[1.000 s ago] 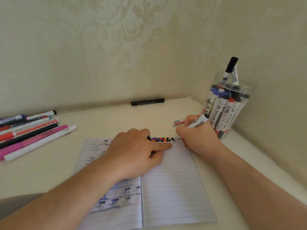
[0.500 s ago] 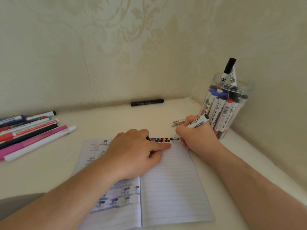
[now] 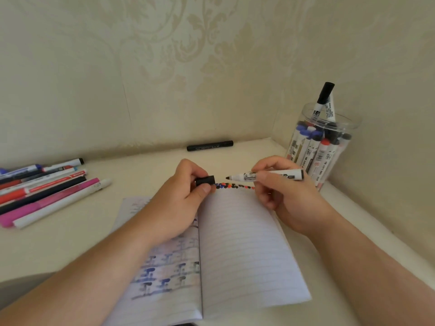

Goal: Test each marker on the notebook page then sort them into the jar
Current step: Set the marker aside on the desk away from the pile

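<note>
An open lined notebook [image 3: 247,250] lies in front of me, with a row of coloured test dots [image 3: 233,186] along the top of its right page. My right hand [image 3: 280,196] grips a white marker [image 3: 277,175] held level above the dots, its bare dark tip pointing left. My left hand [image 3: 179,203] pinches the marker's black cap [image 3: 205,180], its opening facing the tip a short gap away. A clear plastic jar [image 3: 322,147] at the right, in the corner, holds several markers.
Several markers and pens [image 3: 47,191] lie in a loose row at the left of the table. One black marker [image 3: 210,145] lies along the back wall. Walls close off the back and right; the table edge runs at lower left.
My right hand lifted the marker off the page and turned it level. My left hand left the page and now holds the black cap up facing the tip.
</note>
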Action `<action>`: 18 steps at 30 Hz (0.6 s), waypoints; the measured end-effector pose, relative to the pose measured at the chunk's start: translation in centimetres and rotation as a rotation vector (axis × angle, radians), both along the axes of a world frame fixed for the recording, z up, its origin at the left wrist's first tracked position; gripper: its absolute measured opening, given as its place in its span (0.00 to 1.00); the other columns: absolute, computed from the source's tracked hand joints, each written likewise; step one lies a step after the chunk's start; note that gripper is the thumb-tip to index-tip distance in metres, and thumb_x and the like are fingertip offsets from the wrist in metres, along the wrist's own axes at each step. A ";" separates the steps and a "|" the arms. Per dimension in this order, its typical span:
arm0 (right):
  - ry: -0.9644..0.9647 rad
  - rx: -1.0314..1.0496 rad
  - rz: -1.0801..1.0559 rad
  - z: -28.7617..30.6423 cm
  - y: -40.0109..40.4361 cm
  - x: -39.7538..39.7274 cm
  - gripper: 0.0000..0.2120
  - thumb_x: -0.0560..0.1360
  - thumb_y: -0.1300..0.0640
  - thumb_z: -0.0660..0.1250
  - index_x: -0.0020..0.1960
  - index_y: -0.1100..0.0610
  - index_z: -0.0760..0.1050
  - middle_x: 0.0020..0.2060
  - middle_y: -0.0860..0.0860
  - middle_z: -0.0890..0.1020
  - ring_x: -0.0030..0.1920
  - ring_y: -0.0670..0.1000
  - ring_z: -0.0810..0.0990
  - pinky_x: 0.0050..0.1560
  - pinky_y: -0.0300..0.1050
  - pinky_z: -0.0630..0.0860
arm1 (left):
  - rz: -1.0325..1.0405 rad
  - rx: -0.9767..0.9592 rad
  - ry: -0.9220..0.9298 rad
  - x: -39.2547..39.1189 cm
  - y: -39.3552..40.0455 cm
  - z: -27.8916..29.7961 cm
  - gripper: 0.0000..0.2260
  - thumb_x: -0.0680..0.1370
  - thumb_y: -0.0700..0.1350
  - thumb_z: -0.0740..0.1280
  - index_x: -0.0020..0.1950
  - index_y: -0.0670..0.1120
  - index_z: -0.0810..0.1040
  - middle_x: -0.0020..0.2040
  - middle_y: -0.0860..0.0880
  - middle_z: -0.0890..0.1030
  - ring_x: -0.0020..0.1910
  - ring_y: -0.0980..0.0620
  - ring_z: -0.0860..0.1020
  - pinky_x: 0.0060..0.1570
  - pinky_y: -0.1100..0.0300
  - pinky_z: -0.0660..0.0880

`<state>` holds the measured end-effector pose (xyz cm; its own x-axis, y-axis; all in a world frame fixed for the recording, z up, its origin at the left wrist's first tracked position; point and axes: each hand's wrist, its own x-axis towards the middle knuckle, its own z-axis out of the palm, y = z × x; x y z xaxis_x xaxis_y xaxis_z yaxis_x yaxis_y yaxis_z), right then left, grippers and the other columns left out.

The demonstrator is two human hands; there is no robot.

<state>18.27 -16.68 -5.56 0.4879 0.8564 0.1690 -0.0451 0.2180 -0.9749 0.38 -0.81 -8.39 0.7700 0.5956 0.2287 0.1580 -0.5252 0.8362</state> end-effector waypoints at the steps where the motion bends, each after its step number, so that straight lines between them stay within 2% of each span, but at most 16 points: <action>1: 0.035 -0.014 0.025 0.0 0.0 0.1 0.07 0.73 0.60 0.67 0.45 0.56 0.85 0.32 0.58 0.78 0.31 0.54 0.75 0.30 0.44 0.71 | -0.006 -0.044 -0.027 0.0 0.0 0.0 0.07 0.84 0.42 0.64 0.55 0.55 0.68 0.52 0.56 0.85 0.53 0.62 0.81 0.56 0.64 0.74; 3: 0.063 -0.052 0.059 0.0 -0.2 0.3 0.13 0.73 0.58 0.63 0.47 0.58 0.86 0.35 0.61 0.79 0.37 0.57 0.79 0.38 0.52 0.79 | -0.021 -0.085 -0.033 0.0 -0.1 0.2 0.08 0.84 0.39 0.63 0.55 0.53 0.68 0.52 0.54 0.85 0.52 0.64 0.82 0.55 0.67 0.73; 5: 0.029 -0.086 0.059 0.1 -0.4 0.5 0.14 0.73 0.58 0.62 0.49 0.59 0.86 0.36 0.62 0.80 0.39 0.59 0.80 0.45 0.60 0.81 | -0.027 -0.085 -0.025 0.0 -0.2 0.3 0.09 0.85 0.39 0.63 0.54 0.53 0.68 0.51 0.55 0.86 0.52 0.65 0.82 0.55 0.66 0.73; 11: 0.029 -0.120 0.042 0.3 -0.4 0.1 0.09 0.73 0.59 0.64 0.50 0.59 0.80 0.39 0.63 0.82 0.41 0.61 0.79 0.49 0.63 0.81 | -0.086 -0.020 0.005 -0.2 0.1 0.1 0.11 0.85 0.40 0.63 0.52 0.56 0.68 0.50 0.61 0.86 0.51 0.60 0.80 0.59 0.51 0.76; 15: -0.038 -0.137 0.047 0.0 -0.2 0.0 0.03 0.77 0.61 0.71 0.49 0.56 0.84 0.42 0.63 0.85 0.39 0.60 0.80 0.48 0.59 0.82 | -0.120 0.007 0.014 -0.2 0.0 0.3 0.14 0.85 0.40 0.63 0.51 0.60 0.67 0.50 0.60 0.86 0.51 0.50 0.80 0.57 0.42 0.76; 16: -0.069 -0.138 0.044 -0.1 -0.2 -0.1 0.04 0.77 0.61 0.74 0.49 0.54 0.86 0.43 0.62 0.86 0.39 0.58 0.79 0.45 0.55 0.82 | -0.128 0.007 0.008 -0.2 0.0 0.3 0.13 0.85 0.42 0.63 0.52 0.61 0.67 0.50 0.59 0.86 0.49 0.48 0.79 0.56 0.41 0.76; 18: -0.200 -0.139 -0.004 -0.4 -0.1 -0.2 0.06 0.74 0.57 0.75 0.49 0.49 0.88 0.42 0.56 0.87 0.38 0.54 0.78 0.41 0.47 0.79 | -0.149 -0.001 -0.015 -0.2 0.1 0.3 0.08 0.83 0.47 0.62 0.54 0.62 0.69 0.49 0.58 0.85 0.47 0.50 0.78 0.55 0.42 0.75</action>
